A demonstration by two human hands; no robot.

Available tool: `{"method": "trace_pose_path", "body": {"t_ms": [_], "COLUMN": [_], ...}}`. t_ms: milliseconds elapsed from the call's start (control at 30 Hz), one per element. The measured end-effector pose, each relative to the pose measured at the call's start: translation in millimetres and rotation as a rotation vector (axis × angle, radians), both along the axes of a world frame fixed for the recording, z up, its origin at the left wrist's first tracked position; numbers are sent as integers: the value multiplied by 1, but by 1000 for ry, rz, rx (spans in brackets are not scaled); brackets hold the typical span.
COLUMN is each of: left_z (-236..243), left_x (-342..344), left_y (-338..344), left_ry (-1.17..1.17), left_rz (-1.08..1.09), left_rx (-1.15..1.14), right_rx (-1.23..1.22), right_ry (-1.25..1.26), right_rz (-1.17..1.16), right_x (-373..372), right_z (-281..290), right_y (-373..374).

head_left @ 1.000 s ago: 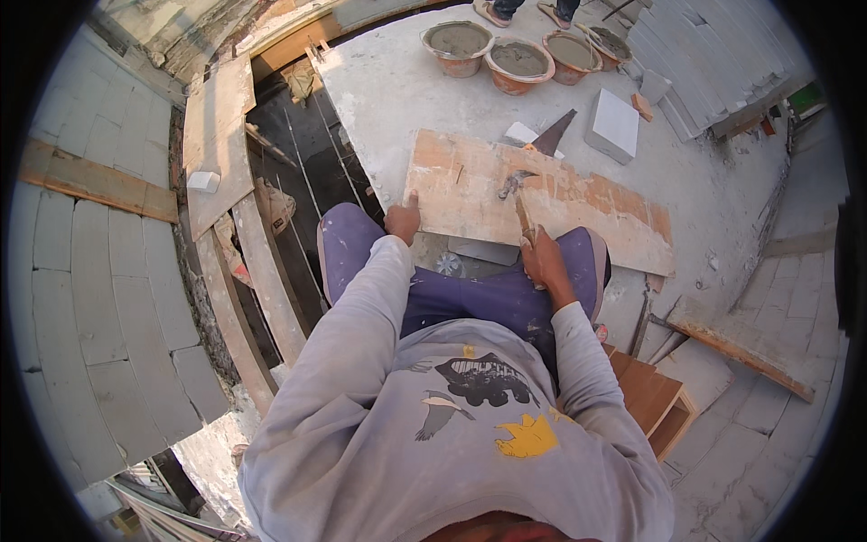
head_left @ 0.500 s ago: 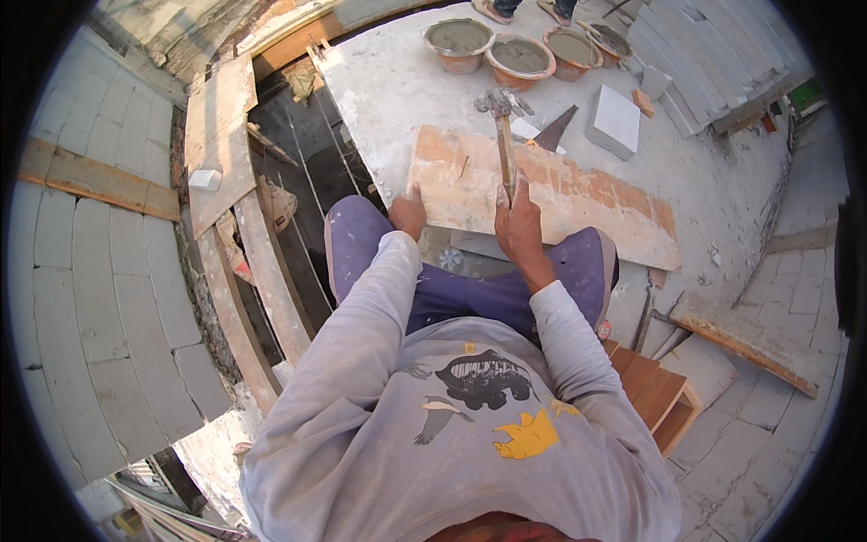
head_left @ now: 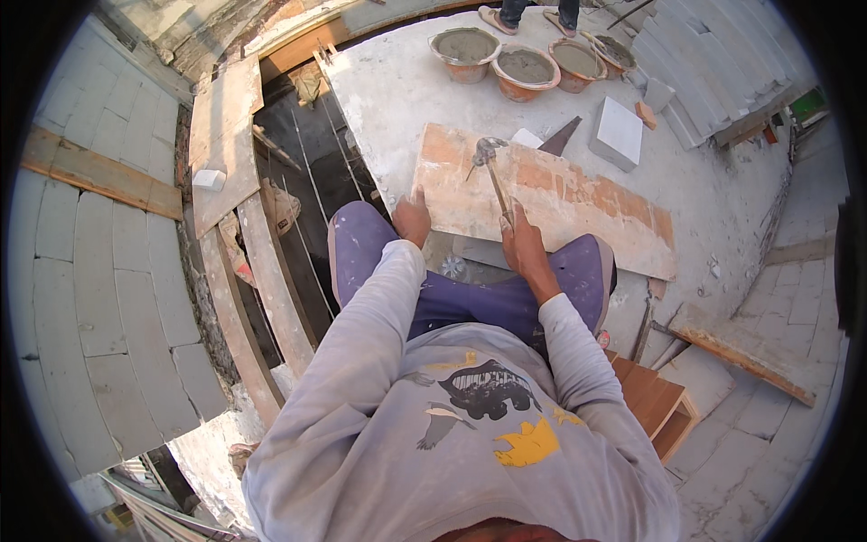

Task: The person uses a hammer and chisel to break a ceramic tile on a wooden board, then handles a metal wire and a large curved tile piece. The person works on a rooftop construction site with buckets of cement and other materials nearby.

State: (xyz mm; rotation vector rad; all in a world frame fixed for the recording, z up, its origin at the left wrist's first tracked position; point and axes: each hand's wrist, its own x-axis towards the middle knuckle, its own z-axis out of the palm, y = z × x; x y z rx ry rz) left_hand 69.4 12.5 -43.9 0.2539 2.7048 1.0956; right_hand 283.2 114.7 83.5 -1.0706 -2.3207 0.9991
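A flat wooden board (head_left: 578,203), stained pale and orange, lies across in front of my knees. My left hand (head_left: 413,221) grips its near left corner, thumb on top and the other fingers mostly hidden. My right hand (head_left: 526,244) is closed round the handle of a claw hammer (head_left: 497,185). The hammer's head is at the board's upper left part, beside a thin nail (head_left: 470,172) that stands up from the wood; whether they touch I cannot tell. Beyond the board's far edge lies a handsaw (head_left: 562,135), its blade partly in view.
Several tubs of wet mortar (head_left: 526,70) stand at the far side, near another person's feet (head_left: 498,20). A white block (head_left: 617,134) sits right of the saw. On the left is an opening with bars (head_left: 312,149), edged by planks (head_left: 275,280). A wooden box (head_left: 664,406) is at lower right.
The hammer has come down from a raised position to the board beside the nail, its head tilting left. My left hand still holds the board's corner.
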Motion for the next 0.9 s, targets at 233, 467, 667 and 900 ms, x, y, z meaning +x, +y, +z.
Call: {"method": "trace_pose_path", "body": {"t_ms": [233, 467, 667, 900], "left_z": [-3, 5, -2, 1], "left_x": [-2, -5, 1, -7], "left_y": [-9, 3, -9, -1], "left_ry": [-67, -36, -107, -33], "left_rz": [57, -17, 12, -7], "left_rx": [-70, -27, -60, -10], "right_rx": [62, 64, -50, -94], "right_ry": [270, 31, 184, 35], "right_rz": [-137, 17, -112, -32], "right_x": [-11, 8, -5, -9], "right_z": [104, -30, 68, -6], "right_y": [17, 0, 23, 1]}}
